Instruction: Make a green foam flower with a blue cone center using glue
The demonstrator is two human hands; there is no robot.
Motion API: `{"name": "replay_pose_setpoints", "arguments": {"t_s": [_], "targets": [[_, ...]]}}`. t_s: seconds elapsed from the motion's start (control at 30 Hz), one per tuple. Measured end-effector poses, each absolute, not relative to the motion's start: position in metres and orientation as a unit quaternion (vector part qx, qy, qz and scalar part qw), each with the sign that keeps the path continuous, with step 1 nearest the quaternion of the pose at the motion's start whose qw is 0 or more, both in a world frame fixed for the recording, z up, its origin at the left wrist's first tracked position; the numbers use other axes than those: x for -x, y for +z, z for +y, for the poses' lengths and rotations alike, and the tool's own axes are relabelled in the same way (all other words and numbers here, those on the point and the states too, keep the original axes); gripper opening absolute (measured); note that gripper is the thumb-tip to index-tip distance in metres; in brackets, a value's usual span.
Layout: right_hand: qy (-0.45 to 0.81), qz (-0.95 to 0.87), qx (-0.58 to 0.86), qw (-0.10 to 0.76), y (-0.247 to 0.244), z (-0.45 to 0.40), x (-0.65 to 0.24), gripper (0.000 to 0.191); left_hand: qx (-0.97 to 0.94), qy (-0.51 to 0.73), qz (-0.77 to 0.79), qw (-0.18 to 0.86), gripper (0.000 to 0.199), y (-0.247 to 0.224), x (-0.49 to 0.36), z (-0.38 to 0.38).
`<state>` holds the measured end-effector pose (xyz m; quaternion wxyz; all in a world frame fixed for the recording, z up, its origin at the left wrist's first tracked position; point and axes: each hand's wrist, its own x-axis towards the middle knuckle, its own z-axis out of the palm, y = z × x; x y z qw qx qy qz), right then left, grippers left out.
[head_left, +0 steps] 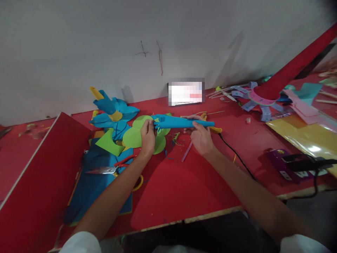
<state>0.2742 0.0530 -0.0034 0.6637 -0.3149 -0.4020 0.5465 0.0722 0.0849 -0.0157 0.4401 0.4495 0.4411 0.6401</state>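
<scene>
A blue rolled paper cone (179, 122) lies level between my hands, above the red table. Its wider left end is cut into strips. My left hand (148, 135) is closed at that fringed end, and my right hand (201, 135) grips the narrower right part with thumb on top. Beneath and beside my left hand is a green paper flower shape (133, 137) with rounded petals. A yellow glue gun (216, 130) with a black cord lies just behind my right hand, partly hidden. A clear glue stick (186, 151) rests below the cone.
Red-handled scissors (105, 170) lie on blue sheets (91, 189) at left, by a red upright panel (44, 175). A blue paper flower (110, 112) stands behind. A blurred screen (186, 92) leans on the wall. At right are a purple power box (283, 165) and a red cone (295, 66).
</scene>
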Motion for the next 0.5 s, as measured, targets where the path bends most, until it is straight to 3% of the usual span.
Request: {"name": "replay_pose_setpoints", "arguments": {"t_s": [0.5], "targets": [[0.552, -0.415, 0.312, 0.653, -0.004, 0.051, -0.273, 0.026, -0.538, 0.602, 0.438, 0.394, 0.059, -0.006, -0.077, 0.076]]}}
